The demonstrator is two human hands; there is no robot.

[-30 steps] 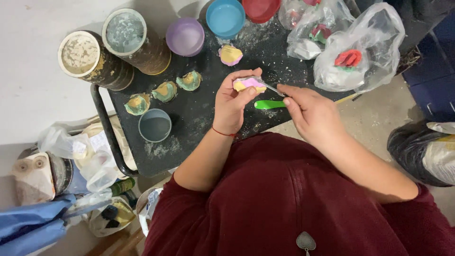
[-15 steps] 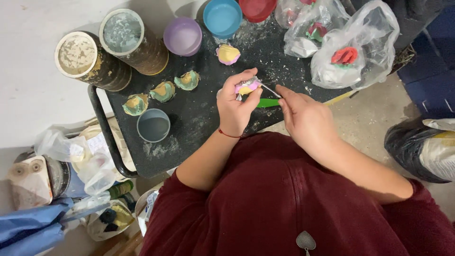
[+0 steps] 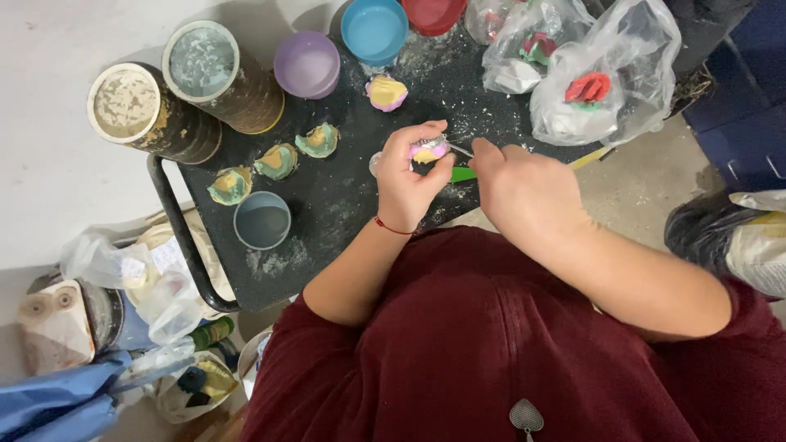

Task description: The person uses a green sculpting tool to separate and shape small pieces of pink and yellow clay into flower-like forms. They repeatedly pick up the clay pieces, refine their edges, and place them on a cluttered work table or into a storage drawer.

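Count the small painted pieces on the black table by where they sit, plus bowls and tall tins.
Painted pieces lying on the black table: 4
Painted piece in the left hand: 1
Bowls: 4
Tall tins: 2
Total: 11

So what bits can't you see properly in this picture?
- Head view: tool tip, hidden behind the small pink and yellow piece in the left hand.
- Green tool handle: mostly covered by the right hand.
- Red bowl: cut off by the top edge.
- Plastic bag contents: blurred by wrinkled film.
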